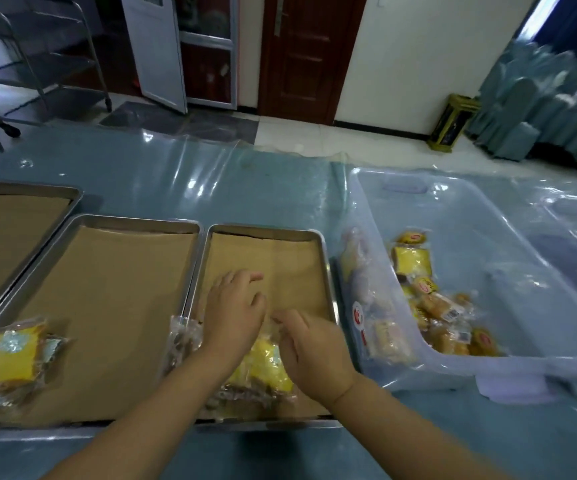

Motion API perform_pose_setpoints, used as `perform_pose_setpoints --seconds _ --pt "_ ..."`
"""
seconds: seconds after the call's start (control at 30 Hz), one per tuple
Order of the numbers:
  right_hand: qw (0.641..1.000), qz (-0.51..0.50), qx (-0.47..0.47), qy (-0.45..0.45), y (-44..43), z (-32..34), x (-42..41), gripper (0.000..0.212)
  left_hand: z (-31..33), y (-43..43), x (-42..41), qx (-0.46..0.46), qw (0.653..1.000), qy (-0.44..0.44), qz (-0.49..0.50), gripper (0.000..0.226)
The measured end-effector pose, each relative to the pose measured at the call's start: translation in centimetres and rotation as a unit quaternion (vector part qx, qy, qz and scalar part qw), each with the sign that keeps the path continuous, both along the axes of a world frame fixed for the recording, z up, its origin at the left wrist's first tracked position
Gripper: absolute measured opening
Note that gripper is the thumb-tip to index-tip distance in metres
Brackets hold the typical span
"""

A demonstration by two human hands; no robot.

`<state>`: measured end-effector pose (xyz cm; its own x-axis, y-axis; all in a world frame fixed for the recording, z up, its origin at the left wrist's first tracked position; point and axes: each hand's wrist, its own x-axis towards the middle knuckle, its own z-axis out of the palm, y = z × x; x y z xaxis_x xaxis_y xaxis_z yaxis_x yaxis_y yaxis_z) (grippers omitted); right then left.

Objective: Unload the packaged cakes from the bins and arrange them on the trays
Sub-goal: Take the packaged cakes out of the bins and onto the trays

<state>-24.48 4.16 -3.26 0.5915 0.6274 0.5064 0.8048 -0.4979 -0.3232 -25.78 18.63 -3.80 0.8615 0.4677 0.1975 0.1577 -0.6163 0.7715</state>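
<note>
**Both hands on a cake in the right tray**

A packaged cake (268,370), yellow under clear wrap, lies in the near part of the right tray (326,261), on the brown paper (280,258) that lines it. The left hand (233,315) lies over the packet's far left side with its fingers loosely spread, so its grip is wide and holds nothing. The right hand (314,353) covers the packet's right side, fingers bent down onto the wrapper. Blur hides whether that grip pinches the plastic or only touches it.

A second packet (180,337) lies over the tray's near left rim, just beside the left wrist. Left of the right tray, rim against rim, is the middle tray (134,219), with one more yellow cake (6,367) at its near left corner. Further left is part of a third tray (76,195). Right of the right tray stands a clear plastic bin (488,216), close by it, with a heap of wrapped cakes (449,317) in its near left corner. All of this rests on a blue-green tabletop (211,174) under glossy film.
</note>
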Motion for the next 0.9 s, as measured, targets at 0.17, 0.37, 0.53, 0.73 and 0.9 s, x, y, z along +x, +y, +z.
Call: perform_pose_setpoints --seconds 0.17,0.37,0.53,0.73,0.9 --pt "0.995 -0.043 0.084 0.014 -3.5 5.7 2.8 0.017 4.6 -5.0 3.3 -0.051 0.992 -0.091 -0.068 0.016" --pt "0.990 -0.113 0.073 0.052 -10.7 8.5 8.8 0.011 6.9 -10.5 7.4 -0.057 0.987 -0.114 -0.100 0.017" --pt "0.982 -0.177 0.001 0.070 -17.9 7.5 15.6 0.013 7.7 -15.2 11.4 -0.041 0.985 -0.107 -0.128 0.018" --pt "0.932 -0.232 -0.206 0.189 -22.9 3.9 23.7 0.031 7.1 -18.8 15.7 -0.034 0.990 -0.060 -0.123 0.018" --pt "0.900 -0.209 -0.304 0.234 -22.9 1.4 29.5 0.031 6.6 -19.8 20.1 0.032 0.990 0.061 -0.120 0.006"
